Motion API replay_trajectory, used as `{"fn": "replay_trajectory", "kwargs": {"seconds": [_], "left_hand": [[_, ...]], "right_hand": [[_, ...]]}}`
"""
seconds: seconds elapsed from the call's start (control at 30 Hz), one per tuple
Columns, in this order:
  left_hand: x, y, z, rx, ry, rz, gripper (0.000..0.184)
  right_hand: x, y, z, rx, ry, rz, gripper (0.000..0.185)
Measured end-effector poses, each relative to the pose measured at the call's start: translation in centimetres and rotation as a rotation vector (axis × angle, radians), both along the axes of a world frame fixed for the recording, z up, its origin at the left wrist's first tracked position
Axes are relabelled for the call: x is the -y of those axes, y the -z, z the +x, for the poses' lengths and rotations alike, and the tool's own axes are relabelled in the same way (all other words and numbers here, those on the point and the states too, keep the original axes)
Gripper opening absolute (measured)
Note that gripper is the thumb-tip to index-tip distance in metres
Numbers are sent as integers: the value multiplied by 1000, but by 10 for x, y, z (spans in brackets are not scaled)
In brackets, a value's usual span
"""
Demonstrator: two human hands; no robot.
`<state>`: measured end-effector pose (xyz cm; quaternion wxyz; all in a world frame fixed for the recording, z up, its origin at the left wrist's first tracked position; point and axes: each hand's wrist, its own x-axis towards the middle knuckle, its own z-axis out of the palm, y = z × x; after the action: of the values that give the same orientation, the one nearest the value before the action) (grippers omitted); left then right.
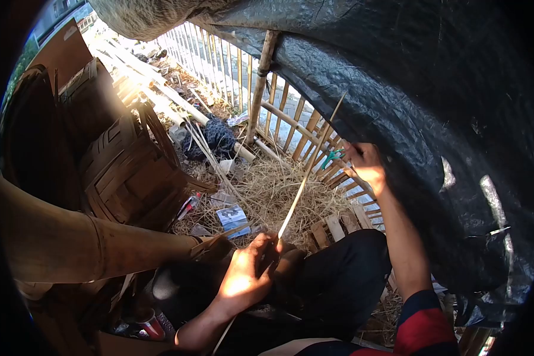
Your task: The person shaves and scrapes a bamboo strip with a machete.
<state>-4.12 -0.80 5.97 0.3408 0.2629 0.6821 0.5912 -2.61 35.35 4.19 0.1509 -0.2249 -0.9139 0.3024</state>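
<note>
A long, thin bamboo strip (299, 196) slants up from my lap toward the fence. My left hand (249, 274) is closed round its lower part above my dark trousers, and a thin tail of strip shows below the wrist. Raised at the right, beside the black sheet, my right hand (365, 163) has its fingers curled. Something green (332, 158) shows at its fingertips, against the fence; whether the hand holds it I cannot tell. The upper strip passes left of this hand, apart from it.
A thick bamboo pole (53, 237) juts in from the left, below woven baskets (124, 160). Shavings (279, 184) and a blue packet (233, 221) lie on the ground. A bamboo fence (291, 121) and black sheet (409, 118) border the right side.
</note>
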Motion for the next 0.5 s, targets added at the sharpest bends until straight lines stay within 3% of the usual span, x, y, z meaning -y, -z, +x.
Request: {"fn": "replay_trajectory", "kwargs": {"seconds": [0.1,0.17,0.23,0.3,0.4,0.5], "left_hand": [[-6,0,5,-52,-37,9,26],[-7,1,5,-68,-48,42,24],[-7,1,2,-86,-70,29,20],[-6,-1,1,-81,-76,29,17],[-6,6,-3,-15,-79,91,29],[-6,9,-3,40,-60,59,29]], "right_hand": [[-4,13,4,-20,-3,-84,62],[16,0,0,-54,-173,33,64],[36,-15,-7,120,-257,153,64],[60,-20,-15,-30,-463,151,58],[88,-38,-23,145,-534,336,61],[94,-39,-29,34,-695,325,57]]}}
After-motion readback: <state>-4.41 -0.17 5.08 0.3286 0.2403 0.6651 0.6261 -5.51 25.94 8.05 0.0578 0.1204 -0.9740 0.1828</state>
